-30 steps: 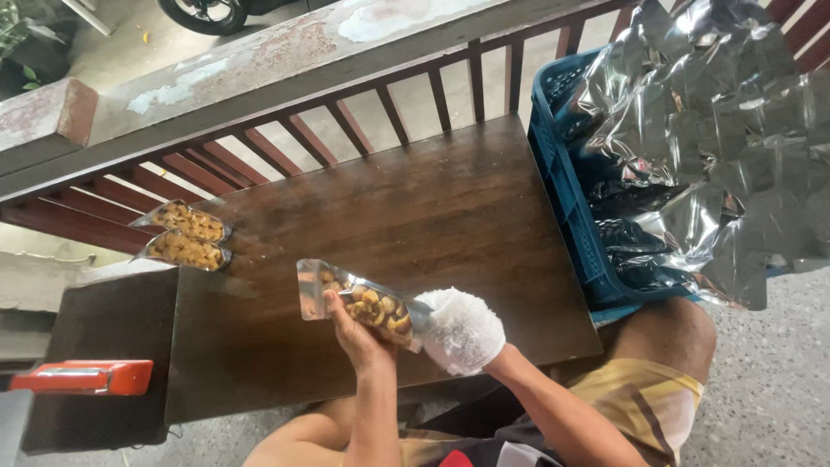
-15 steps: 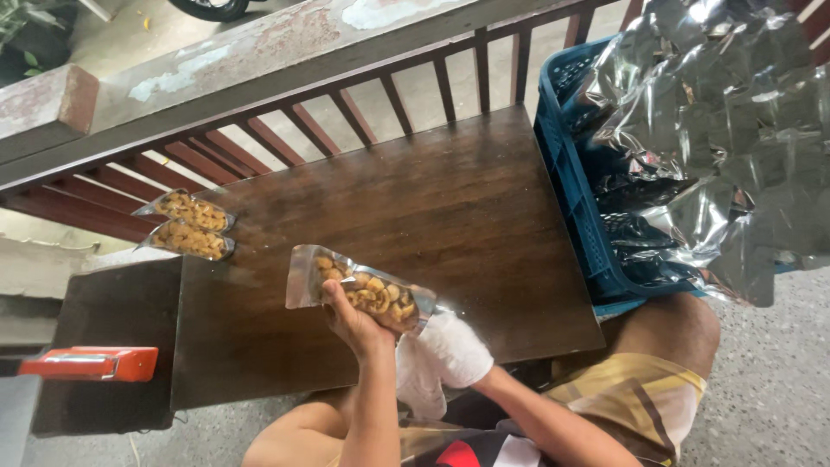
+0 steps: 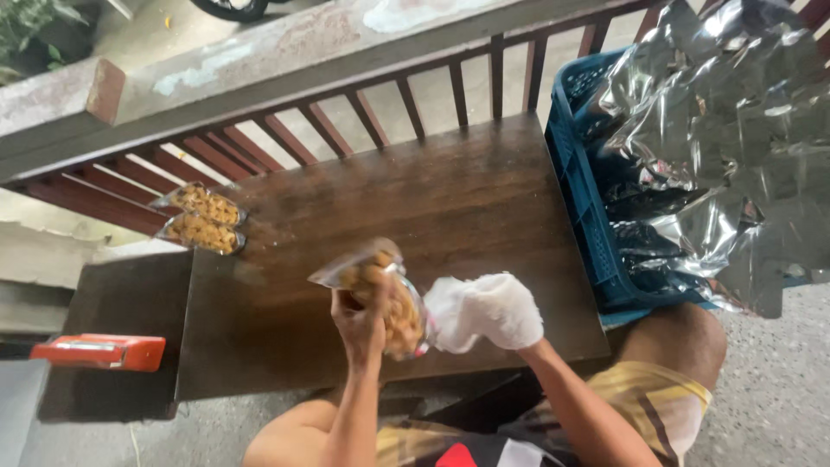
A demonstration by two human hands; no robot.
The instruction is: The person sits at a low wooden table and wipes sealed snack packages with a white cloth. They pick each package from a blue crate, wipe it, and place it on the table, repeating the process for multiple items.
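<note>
Your left hand (image 3: 361,322) is bare and closed around a clear snack bag (image 3: 380,294), lifting it above the near half of the table (image 3: 484,207) with its sealed end tipped up and away from you. Your right hand (image 3: 488,310), in a white glove, sits just beside the bag's lower end; its fingers appear to pinch or press that end, though the glove hides exactly how they close. The two hands are close together, joined through the bag.

By the look of it, you are handling one filled bag, checking or settling the contents before setting it aside. The step that fits next calls for a steady left grip so the pieces do not crush, and a clear reach across the wood.

Two more filled bags (image 3: 201,220) lie side by side at the far left corner of the table, against the red railing (image 3: 285,138). On your right a blue crate (image 3: 581,182) stands touching the table's edge, lined with crumpled silver foil (image 3: 726,138). An orange tool (image 3: 99,351) rests on a lower dark surface to your left, well apart from the hands.
</note>
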